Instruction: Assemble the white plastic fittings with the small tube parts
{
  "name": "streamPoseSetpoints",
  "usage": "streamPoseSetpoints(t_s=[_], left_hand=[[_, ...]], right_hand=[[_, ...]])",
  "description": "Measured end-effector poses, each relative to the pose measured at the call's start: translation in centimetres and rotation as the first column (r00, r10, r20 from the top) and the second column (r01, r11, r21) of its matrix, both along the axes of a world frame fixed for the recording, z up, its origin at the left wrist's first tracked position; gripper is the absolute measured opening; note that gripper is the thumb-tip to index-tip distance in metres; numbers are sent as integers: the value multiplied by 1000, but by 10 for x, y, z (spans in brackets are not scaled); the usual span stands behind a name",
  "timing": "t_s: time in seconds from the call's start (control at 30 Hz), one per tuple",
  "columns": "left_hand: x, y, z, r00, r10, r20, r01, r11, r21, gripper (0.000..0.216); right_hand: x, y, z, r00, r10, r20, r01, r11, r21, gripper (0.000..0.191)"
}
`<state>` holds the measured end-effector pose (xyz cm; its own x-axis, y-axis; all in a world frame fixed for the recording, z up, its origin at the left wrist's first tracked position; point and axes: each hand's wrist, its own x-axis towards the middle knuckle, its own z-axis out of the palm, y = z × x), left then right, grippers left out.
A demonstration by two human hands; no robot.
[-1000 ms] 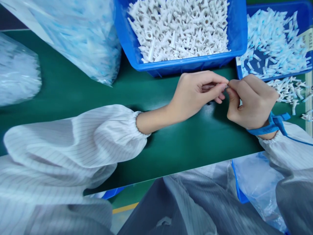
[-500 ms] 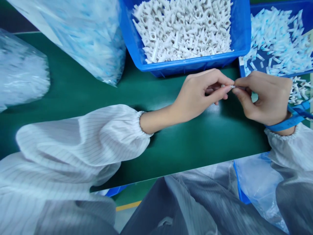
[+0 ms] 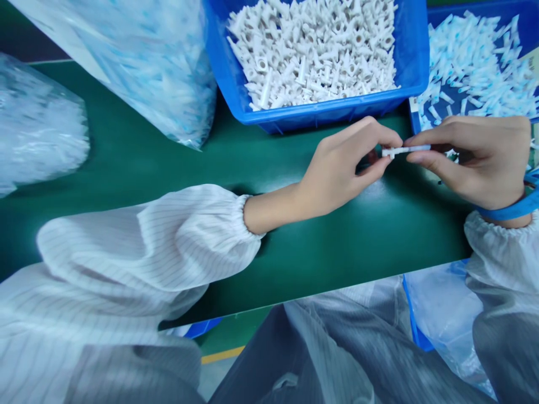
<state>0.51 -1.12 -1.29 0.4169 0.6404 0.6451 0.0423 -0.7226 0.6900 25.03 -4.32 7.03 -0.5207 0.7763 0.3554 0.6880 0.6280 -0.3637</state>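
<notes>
- In the head camera's view, a small white part (image 3: 391,152) with a slim tube reaching out to the right is suspended above a green bench (image 3: 328,252), lying nearly level between two bare hands.
- The left hand (image 3: 341,168) grasps the thicker end of the part, pinched between thumb and forefinger.
- The right hand (image 3: 484,160) brings thumb and forefinger to either side of the tube, thumb on the near side, forefinger on the far side; whether these fingers press on it, one cannot tell. The tube's tip shows in the gap between them.
- Just beyond the left hand stands a blue bin (image 3: 337,106) heaped with white pieces (image 3: 311,56).
- To its right, a shallower blue tray (image 3: 415,121) carries pale tubes (image 3: 471,62) with light-blue tints; the right hand, a blue band (image 3: 505,212) at its wrist, blocks part of the tray's near edge from sight.
- At left, well apart from the hands, a large plastic bag (image 3: 160,67) with white and blue contents sits beside the bin, and a second clear bag (image 3: 37,129) lies farther left.
- Below the bench edge, clear plastic (image 3: 446,308) fills a blue container, partly hidden by clothing.
</notes>
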Motion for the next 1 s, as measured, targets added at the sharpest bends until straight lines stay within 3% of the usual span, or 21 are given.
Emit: streamPoseSetpoints(t_s=[0.17,0.33,0.73,0.9,1.0], left_hand=[[-1,-3,1,997,53,-48,-48,993,106,19],[-4,-5,-2,984,77,-159,-62,993,99,28],[-8,-3,-8,973,59,-224,-18,983,180,34],[-8,1,-6,945,12,-327,43,986,160,44],[-7,9,0,888,21,-460,102,966,240,38]], right_hand=[[-1,-2,-2,1000,3,-1,-3,1000,-10,20],[-5,-5,-7,1000,-7,12,7,1000,5,20],[-11,-12,-15,999,-42,35,41,999,5,28],[-5,-6,-4,997,25,74,-26,1000,14,23],[13,1,12,981,124,150,-115,991,-65,20]])
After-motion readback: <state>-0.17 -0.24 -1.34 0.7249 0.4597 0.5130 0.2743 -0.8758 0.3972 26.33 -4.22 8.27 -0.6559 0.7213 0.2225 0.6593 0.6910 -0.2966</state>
